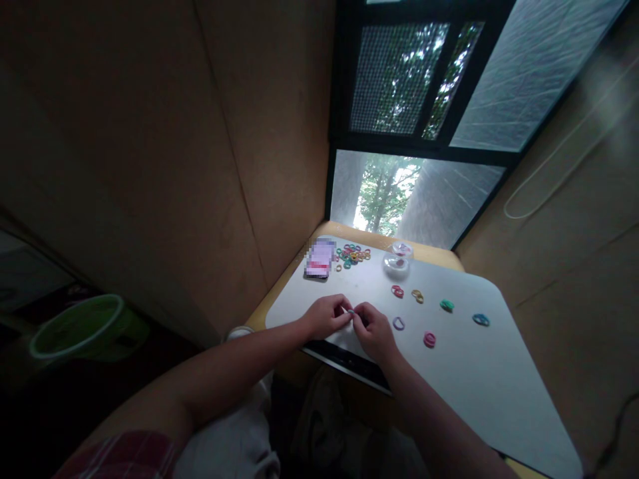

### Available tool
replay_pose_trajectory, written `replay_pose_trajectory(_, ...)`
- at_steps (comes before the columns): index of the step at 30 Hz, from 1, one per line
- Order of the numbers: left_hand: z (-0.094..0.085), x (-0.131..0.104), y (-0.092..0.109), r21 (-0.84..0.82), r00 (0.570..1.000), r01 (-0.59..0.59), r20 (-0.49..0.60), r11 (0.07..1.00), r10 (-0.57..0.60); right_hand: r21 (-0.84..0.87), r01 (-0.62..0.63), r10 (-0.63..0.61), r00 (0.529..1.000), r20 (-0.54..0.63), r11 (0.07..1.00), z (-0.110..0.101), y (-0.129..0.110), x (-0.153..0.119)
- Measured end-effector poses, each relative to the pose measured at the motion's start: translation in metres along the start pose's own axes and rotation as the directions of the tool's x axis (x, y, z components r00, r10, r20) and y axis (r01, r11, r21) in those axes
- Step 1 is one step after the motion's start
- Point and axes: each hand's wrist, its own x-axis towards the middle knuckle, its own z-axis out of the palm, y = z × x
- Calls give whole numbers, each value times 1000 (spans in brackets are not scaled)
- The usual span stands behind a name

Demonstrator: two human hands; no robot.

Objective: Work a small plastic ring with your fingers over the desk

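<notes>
My left hand (329,317) and my right hand (370,331) meet over the front of the white table (479,392), fingertips pinched together. Between them is a small hair tie (351,312), mostly covered, its colour hard to make out. A mixed heap of hair ties (353,255) lies beyond my hands. To the right, small groups sit apart by colour: red hair ties (397,291), yellow hair ties (418,297), green hair ties (446,305), blue hair ties (481,320) and pink hair ties (430,339). A purple hair tie (398,323) rests close to my right hand.
A phone (320,258), its screen blurred, lies at the table's back left. A clear plastic container (397,265) stands near the back edge. Wooden walls and a window (384,193) close in the far side. A green basket (80,329) is low on the left.
</notes>
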Motion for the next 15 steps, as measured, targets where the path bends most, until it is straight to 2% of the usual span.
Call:
replay_pose_trajectory(5, 1, 0, -2, 4, 998, 35, -50, 999, -35, -29, 15, -16, 1000, -4, 999, 0, -2, 2)
replay_pose_trajectory(10, 2, -2, -1, 41, 999, 15, -35, 999, -14, -35, 24, -26, 999, -47, 999, 1, 0, 1)
replay_pose_trajectory(15, 0, -5, 1, 100, 1000, -31, 2, 995, 31, -33, 5, -7, 999, -31, 999, 1, 0, 0)
